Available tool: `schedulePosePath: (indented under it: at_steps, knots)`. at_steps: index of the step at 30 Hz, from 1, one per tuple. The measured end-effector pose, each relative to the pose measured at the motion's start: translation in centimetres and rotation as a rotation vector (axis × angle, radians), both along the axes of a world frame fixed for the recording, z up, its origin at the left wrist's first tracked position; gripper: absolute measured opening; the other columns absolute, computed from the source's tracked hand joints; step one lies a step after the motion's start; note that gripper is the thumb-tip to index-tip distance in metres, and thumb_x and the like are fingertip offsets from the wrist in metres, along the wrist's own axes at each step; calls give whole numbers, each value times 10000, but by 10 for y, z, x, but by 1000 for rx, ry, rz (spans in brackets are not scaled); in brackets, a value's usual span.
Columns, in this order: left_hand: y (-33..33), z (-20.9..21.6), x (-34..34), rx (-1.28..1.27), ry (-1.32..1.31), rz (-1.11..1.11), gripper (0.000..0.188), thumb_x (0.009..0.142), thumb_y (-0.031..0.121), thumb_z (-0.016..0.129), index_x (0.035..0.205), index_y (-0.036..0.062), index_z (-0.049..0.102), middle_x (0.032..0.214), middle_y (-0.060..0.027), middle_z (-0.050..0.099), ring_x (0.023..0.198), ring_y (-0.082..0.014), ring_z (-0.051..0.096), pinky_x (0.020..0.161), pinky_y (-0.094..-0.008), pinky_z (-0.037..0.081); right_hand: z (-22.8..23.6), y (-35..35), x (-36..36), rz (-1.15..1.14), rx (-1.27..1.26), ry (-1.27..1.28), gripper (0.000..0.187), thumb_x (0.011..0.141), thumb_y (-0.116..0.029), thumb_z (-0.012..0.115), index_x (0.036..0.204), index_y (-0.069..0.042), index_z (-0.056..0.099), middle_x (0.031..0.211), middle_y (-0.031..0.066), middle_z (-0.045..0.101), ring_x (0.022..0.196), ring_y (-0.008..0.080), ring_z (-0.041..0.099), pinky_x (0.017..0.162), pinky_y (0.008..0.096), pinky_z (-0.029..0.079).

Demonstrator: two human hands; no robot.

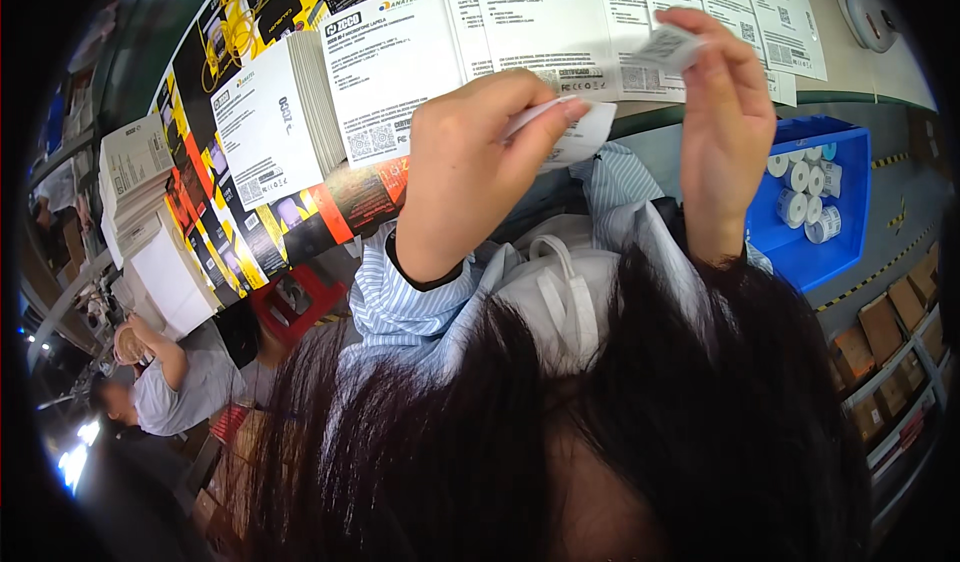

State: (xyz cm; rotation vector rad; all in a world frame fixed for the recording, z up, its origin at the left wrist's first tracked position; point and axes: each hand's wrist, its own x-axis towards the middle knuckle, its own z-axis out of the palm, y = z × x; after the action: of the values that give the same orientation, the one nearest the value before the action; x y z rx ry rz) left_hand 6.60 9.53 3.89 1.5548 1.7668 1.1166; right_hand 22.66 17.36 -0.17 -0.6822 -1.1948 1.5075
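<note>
My left hand (pixel 462 167) is closed, pinching a curled strip of white labels (pixel 582 140) between thumb and fingers. To its right, my raised right hand (pixel 728 132) grips a small white label (pixel 668 50) with a printed code at its fingertips. Under and beyond both hands lies an overlapping row of flat white printed sleeves (pixel 392 67) with black text and square codes. Left of that row leans a thick stack of similar sleeves (pixel 262 127).
Black, yellow and red printed packaging sheets (pixel 345 202) lie under the stack. More white stacks (pixel 137 157) stand farther left. A blue bin (pixel 848 217) with several label rolls (pixel 798 207) is at right. A white rounded device (pixel 866 14) sits far right. Another person (pixel 180 387) works at lower left.
</note>
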Motion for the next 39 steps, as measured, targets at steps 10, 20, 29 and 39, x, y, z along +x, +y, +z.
schedulePosePath:
  at_steps: [10,20,29,39]
  knots:
    - [8,-5,-9,350,395,78,210,702,58,693,897,40,616,751,-73,612,697,-233,598,718,-348,478,13,-19,-12,226,-76,-219,692,764,92,612,1356,-23,273,925,127,594,857,172,609,762,255,491]
    - [1,0,-4,151,77,-68,185,711,41,681,882,52,611,703,-94,598,654,-264,587,638,-363,483,12,-14,-13,157,98,-273,645,750,88,639,1306,18,319,839,112,604,812,156,603,751,261,487]
    - [1,-5,-9,164,185,-123,227,668,145,776,738,3,613,681,-91,616,771,-242,662,641,-292,485,9,21,-6,26,-149,-235,623,767,83,603,1320,-14,333,869,114,593,751,152,571,702,253,459]
    - [2,-20,-8,22,250,-268,214,664,149,756,702,11,597,668,-134,618,882,-364,626,851,-395,494,-19,49,-24,158,-226,-362,725,738,95,632,1358,-51,286,742,75,623,653,95,579,604,198,463]
